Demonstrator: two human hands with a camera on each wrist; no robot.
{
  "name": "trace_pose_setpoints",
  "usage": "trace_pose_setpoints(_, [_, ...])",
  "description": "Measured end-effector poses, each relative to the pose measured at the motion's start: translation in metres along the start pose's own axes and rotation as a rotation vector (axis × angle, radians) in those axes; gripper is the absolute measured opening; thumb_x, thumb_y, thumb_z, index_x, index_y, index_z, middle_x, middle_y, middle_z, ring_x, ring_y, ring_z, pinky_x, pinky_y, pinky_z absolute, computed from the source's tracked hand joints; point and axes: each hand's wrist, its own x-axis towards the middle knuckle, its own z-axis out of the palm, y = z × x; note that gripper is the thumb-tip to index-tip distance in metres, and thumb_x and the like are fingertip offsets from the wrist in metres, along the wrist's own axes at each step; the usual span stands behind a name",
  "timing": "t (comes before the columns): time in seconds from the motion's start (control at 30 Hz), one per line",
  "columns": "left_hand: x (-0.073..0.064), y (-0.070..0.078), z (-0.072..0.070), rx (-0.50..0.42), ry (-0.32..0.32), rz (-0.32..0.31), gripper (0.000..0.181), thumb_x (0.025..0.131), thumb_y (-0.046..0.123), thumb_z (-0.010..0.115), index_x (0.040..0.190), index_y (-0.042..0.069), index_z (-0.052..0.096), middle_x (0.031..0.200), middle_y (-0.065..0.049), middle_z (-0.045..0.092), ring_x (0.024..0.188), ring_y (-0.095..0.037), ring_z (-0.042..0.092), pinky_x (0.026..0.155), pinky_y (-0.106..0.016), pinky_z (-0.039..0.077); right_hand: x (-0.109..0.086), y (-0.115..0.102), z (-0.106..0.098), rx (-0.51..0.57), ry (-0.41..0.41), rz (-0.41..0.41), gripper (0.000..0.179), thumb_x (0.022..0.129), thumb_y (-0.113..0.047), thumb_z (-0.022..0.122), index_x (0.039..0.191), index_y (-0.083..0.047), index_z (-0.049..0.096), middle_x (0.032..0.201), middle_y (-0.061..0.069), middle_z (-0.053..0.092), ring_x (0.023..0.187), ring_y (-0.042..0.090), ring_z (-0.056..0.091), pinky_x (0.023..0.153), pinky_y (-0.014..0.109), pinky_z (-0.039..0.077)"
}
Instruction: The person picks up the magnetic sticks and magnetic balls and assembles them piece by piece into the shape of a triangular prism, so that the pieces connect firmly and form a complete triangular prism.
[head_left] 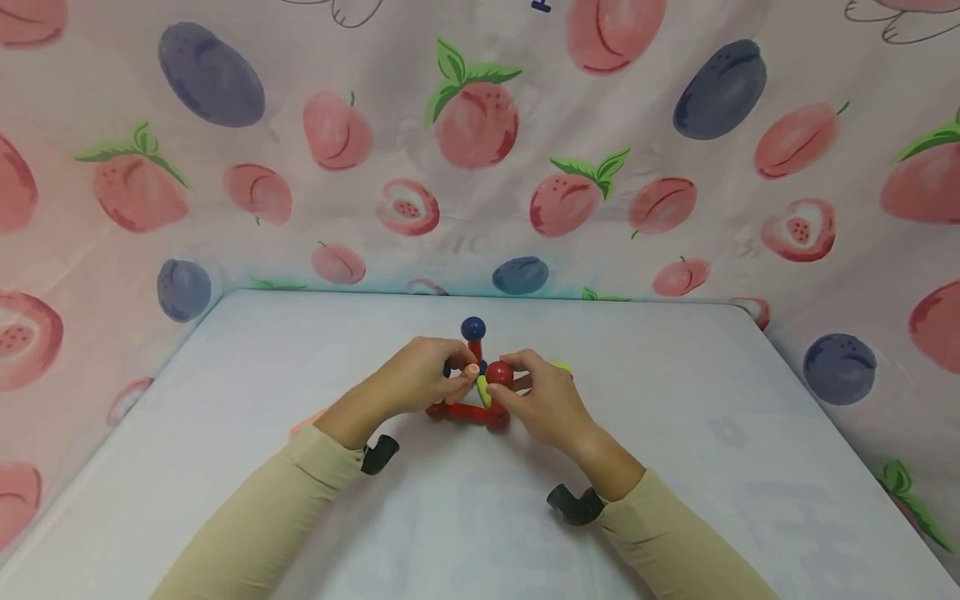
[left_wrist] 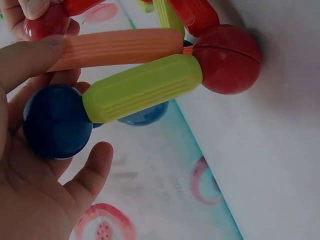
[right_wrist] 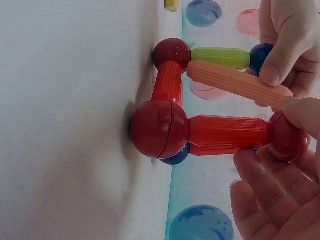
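Observation:
My left hand [head_left: 427,375] pinches an orange magnetic rod [left_wrist: 120,48] between thumb and fingers. A blue ball [left_wrist: 57,122] on top of an upright yellow-green rod [left_wrist: 145,87] sits close against the left fingers. My right hand [head_left: 547,398] holds a red ball [head_left: 499,374] that caps an upright red rod [right_wrist: 230,134]. One end of the orange rod reaches the right thumb, beside that ball. Below, a red rod [head_left: 467,412] joins two red balls at the base of the frame on the table. Farther back stands another blue ball [head_left: 473,328] on a red rod.
An orange piece [head_left: 306,422] lies on the white table [head_left: 675,467], partly behind the left forearm. Something yellow [head_left: 562,367] shows behind the right hand. Black wrist mounts [head_left: 576,505] hang below both wrists. A fruit-print cloth [head_left: 480,192] rises behind the table.

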Motion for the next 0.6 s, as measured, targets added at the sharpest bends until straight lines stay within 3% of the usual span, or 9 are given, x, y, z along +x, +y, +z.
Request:
trace_pose_setpoints(0.1, [0.0023, -0.0009, 0.0020, 0.013, -0.012, -0.004, 0.018, 0.093, 0.025, 0.074, 0.104, 0.011, 0.071, 0.087, 0.001, 0.064, 0.082, -0.018, 0.058, 0.067, -0.027, 0.052, -0.0004, -0.0005, -0.0005, 0.003, -0.003, 0.006, 0.041, 0.090, -0.019, 0.076, 0.125, -0.005, 0.059, 0.117, 0.011, 0.067, 0.096, 0.027, 0.069, 0.074, 0.034, 0.059])
trace_pose_setpoints(0.33, [0.0039, 0.0009, 0.0053, 0.032, -0.006, 0.003, 0.022, 0.094, 0.024, 0.073, 0.110, 0.008, 0.072, 0.098, -0.001, 0.070, 0.094, -0.022, 0.063, 0.087, -0.035, 0.055, -0.0005, -0.0002, -0.0001, 0.007, -0.002, 0.004, 0.040, 0.091, -0.019, 0.076, 0.124, -0.005, 0.060, 0.115, 0.010, 0.067, 0.095, 0.027, 0.069, 0.073, 0.034, 0.059])
trace_pose_setpoints(0.6, [0.0053, 0.0024, 0.0092, 0.030, -0.019, -0.018, 0.021, 0.093, 0.022, 0.074, 0.110, 0.009, 0.073, 0.102, -0.002, 0.071, 0.101, -0.025, 0.065, 0.090, -0.038, 0.054, -0.0012, 0.0006, -0.0020, -0.012, -0.015, 0.011, 0.041, 0.091, -0.021, 0.076, 0.125, -0.005, 0.059, 0.117, 0.009, 0.068, 0.095, 0.024, 0.069, 0.073, 0.033, 0.059])
